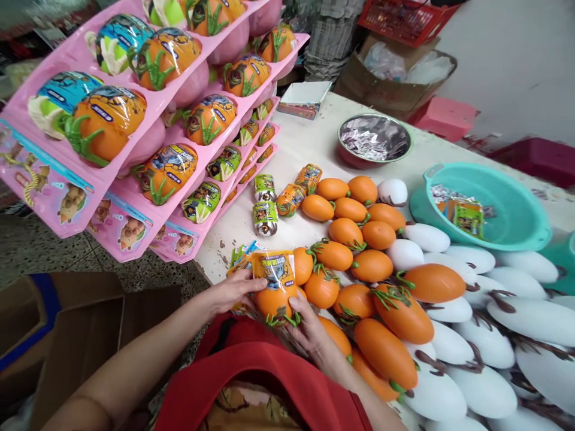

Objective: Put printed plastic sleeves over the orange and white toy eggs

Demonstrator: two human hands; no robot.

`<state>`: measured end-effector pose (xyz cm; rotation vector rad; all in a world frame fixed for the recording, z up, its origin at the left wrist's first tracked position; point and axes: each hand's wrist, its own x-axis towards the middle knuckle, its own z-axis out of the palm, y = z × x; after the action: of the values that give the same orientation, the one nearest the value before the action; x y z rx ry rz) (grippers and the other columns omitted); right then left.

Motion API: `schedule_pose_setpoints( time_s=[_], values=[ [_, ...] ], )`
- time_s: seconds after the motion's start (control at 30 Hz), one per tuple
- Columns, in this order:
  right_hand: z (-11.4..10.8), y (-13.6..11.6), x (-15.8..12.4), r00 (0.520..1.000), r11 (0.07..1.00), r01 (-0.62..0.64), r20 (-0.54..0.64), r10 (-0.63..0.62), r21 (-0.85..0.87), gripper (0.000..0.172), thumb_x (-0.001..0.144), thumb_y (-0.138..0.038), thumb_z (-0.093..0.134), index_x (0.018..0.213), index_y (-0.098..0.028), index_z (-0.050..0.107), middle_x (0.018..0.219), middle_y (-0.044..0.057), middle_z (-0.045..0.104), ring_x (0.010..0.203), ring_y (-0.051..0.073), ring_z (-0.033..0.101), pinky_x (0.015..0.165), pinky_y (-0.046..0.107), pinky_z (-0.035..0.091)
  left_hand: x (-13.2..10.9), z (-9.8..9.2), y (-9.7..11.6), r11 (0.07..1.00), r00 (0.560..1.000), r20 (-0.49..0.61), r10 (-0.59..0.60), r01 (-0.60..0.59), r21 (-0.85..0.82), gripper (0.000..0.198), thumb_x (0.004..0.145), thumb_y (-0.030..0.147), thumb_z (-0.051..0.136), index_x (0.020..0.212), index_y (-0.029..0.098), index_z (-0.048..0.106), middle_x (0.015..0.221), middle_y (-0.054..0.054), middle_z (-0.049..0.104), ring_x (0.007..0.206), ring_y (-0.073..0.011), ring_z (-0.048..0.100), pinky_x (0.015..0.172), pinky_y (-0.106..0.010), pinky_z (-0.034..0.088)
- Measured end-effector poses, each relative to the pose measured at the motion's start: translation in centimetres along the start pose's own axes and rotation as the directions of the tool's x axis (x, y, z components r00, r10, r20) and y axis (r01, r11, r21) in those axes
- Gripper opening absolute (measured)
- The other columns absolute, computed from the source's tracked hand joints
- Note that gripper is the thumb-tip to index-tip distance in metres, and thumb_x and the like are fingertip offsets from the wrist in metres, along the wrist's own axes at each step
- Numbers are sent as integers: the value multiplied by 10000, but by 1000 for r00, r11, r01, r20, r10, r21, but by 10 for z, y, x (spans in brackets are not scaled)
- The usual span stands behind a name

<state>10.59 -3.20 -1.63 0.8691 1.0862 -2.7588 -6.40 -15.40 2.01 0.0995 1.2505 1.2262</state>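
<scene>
- Right of the turquoise basin [530,230]: a second basin [566,263], cut off by the frame's edge.
- Below the basin: outermost white eggs [530,312], cropped.
- Far left of the basin: pink trays [155,134], cropped at top.
- Left of the basin: sachets [368,143], print too small to read.
- Lower left of the basin: the left hand [236,290] partly hides packets [245,256]; the right hand [309,323] covers one side of a wrapped orange egg [272,301].

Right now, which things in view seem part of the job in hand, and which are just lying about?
Seem part of it:
orange egg and printed wrapper, between left hand and right hand
loose orange eggs
white eggs
stacked pink trays holding wrapped eggs

Seem just lying about:
red crate
background cardboard box
</scene>
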Motion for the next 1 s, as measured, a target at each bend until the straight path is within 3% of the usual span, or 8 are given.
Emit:
schedule_pose_setpoints(
  time_s=[0.27,0.6,0.7,0.77,0.8,0.87,0.93,1.0],
  values=[
    [4,5,-17,999,999,43,-8,-43,-3,531,644,-542,771,1053,-226,651,1134,89,667,1088,305,600,955,464,468,-17,12,-15,998,990,124,65,-64,-13,543,648,258,811,1166,206,659,1081,-105,704,1037,-285,644,898,-371,497],
    [0,23,-30,1000,982,-13,-30,8,-186,588,563,-568,797,1055,-280,652,1102,48,686,1103,337,598,978,471,458,-38,15,-49,998,993,113,-42,46,-33,615,672,259,789,1256,237,597,1132,-86,691,1076,-292,628,911,-367,488],
    [0,16,-29,998,984,-68,-20,66,-163,544,580,-461,815,1068,-279,655,1075,45,697,1041,324,628,956,472,474,-27,1,-55,1000,986,165,-28,27,13,585,697,308,769,1250,227,596,1105,-95,690,1053,-282,628,899,-368,482],
    [-7,8,-20,996,991,-56,-77,47,-125,513,595,-446,809,1050,-258,664,1060,58,702,1001,314,643,938,470,486,-8,-19,-61,991,1000,6,6,-6,131,504,715,372,742,1177,202,631,1034,-101,692,962,-261,642,858,-356,476],
    [-13,1,-12,992,992,-31,-128,15,-122,497,607,-443,803,1040,-242,665,1056,67,702,978,304,651,929,464,492,6,-32,-65,972,986,-157,61,-23,234,458,718,396,731,1119,190,651,1001,-101,687,931,-253,636,845,-348,465],
    [-27,-19,11,971,984,39,-224,-78,-174,475,645,-437,785,1039,-207,655,1074,86,695,958,278,655,927,442,494,35,-58,-72,883,839,-487,241,19,469,382,689,415,742,981,179,670,963,-99,668,935,-254,605,833,-329,434],
    [-40,-45,42,953,951,81,-255,-161,-297,498,649,-437,784,1048,-177,641,1089,102,685,955,264,652,917,418,498,63,-77,-77,786,695,-621,363,130,605,325,614,380,793,837,185,659,942,-94,654,980,-267,571,809,-304,407],
    [-51,-74,74,937,887,60,-280,-208,-459,542,623,-447,797,1048,-157,627,1074,114,684,937,266,650,872,404,517,84,-89,-77,755,669,-644,370,187,628,250,586,327,805,692,195,621,831,-70,649,936,-260,575,746,-281,387]
  ],
)
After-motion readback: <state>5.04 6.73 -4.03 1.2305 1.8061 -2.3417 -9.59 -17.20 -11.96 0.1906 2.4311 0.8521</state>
